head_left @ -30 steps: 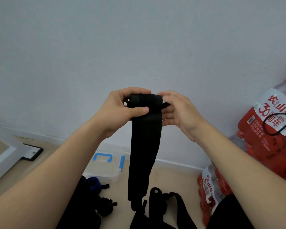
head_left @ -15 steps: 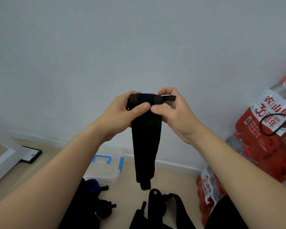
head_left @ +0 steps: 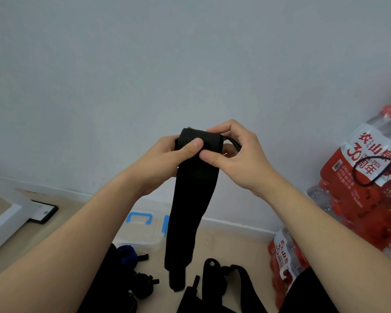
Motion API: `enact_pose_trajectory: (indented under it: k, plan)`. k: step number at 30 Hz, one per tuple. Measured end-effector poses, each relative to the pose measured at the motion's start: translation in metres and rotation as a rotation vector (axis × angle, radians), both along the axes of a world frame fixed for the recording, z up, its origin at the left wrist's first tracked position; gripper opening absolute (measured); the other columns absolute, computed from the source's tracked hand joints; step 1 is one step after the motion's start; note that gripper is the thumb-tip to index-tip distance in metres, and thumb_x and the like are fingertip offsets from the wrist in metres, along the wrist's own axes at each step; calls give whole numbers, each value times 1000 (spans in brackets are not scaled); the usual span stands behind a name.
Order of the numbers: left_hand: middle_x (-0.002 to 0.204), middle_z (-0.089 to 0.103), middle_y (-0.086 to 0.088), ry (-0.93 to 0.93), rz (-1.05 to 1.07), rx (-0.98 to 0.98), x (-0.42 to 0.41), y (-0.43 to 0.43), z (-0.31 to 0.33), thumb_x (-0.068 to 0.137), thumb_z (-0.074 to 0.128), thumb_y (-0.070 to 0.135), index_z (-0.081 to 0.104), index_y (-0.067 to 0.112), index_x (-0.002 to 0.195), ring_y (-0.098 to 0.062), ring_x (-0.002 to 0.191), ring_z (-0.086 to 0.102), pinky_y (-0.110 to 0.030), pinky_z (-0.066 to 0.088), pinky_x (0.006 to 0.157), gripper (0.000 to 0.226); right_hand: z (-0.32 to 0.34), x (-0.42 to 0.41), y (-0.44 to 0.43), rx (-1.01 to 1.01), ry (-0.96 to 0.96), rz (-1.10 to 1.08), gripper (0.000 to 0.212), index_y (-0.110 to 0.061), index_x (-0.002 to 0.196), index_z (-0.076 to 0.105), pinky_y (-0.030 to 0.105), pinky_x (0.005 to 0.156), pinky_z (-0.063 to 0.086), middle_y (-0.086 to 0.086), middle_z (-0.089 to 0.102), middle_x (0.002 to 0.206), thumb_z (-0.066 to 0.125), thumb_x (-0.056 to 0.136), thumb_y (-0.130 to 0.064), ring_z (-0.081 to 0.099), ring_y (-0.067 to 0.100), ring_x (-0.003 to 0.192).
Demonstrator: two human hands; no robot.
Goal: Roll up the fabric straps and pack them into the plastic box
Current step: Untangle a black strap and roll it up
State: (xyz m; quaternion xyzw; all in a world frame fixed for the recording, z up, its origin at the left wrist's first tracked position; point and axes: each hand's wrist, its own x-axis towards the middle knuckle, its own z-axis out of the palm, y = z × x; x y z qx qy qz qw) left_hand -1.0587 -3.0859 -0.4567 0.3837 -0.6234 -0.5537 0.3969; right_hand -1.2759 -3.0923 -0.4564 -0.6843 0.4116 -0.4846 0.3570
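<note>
While left hand (head_left: 160, 159) and right hand (head_left: 237, 157) pinch rolled top, black strap (head_left: 190, 199) hangs below.

Dim, even indoor light; soft focus, wide-angle edge bending.

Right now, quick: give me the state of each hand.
Left hand: closed, gripping the rolled top of the black strap.
Right hand: closed, pinching the same roll from the other side.

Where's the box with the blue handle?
In the head view, the plastic box sits on the floor by the wall, lower left of centre, behind the blue rolled strap.
</note>
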Motion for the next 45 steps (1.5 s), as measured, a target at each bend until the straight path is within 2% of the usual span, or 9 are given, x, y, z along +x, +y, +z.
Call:
enact_pose_trajectory:
  k: [4,8,11,14,21,31,35,40,45]
  plan:
    - [133,74,-17,69,-12,-63,1,-1,0,107,66,28,63,8,140,-35,123,73,-46,62,99,39,4,0,0,131,-58,49,32,-19,116,70,44,68,66,1,74,100,74,95,-44,76,25,84]
    - [131,70,-25,84,27,-90,2,-2,-1,102,71,18,63,7,136,-41,123,71,-51,60,103,36,0,-3,-3,-22,145,-11,23,-20,121,72,34,63,59,0,77,94,75,101,-29,75,24,70]
    - [128,74,-19,133,-10,7,-2,-1,1,107,66,30,65,7,136,-33,120,74,-43,62,97,37,-3,-5,-4,-114,202,-50,31,-27,122,71,33,75,62,-4,77,98,83,94,-22,76,16,84]
    - [132,72,-24,8,38,34,-6,-3,-2,109,58,52,70,7,132,-40,124,71,-57,54,112,52,-8,-4,-2,-187,316,-77,40,-32,119,69,26,81,59,-12,76,97,91,87,-23,73,9,91]
    - [126,76,-23,-5,4,-11,-5,-5,-4,105,70,34,71,4,131,-39,119,74,-51,57,107,40,0,-9,-1,120,159,21,48,-23,113,68,60,77,64,4,78,92,66,90,-65,76,34,75]
    - [126,73,-20,68,42,-28,-2,-2,1,98,75,31,67,14,134,-28,110,74,-30,62,86,41,-2,-4,6,99,155,34,39,-39,123,59,46,92,64,5,67,107,81,91,-41,75,26,99]
    - [135,66,-22,47,33,-84,-3,2,3,101,70,25,62,18,138,-33,118,71,-35,61,87,39,3,-2,9,300,60,109,43,-23,117,51,45,75,63,-6,70,89,46,104,-64,74,21,79]
    - [130,72,-20,170,-34,123,-9,6,2,114,52,40,57,12,143,-37,112,77,-42,66,84,41,-6,9,16,55,211,-6,32,-14,121,48,50,65,58,6,61,91,36,117,-43,66,25,73]
    - [126,78,-15,91,18,168,-4,-1,6,112,46,57,74,10,132,-28,117,76,-36,63,93,59,-7,23,17,-207,333,-64,20,-15,130,54,17,74,44,-8,64,99,54,113,-27,62,5,90]
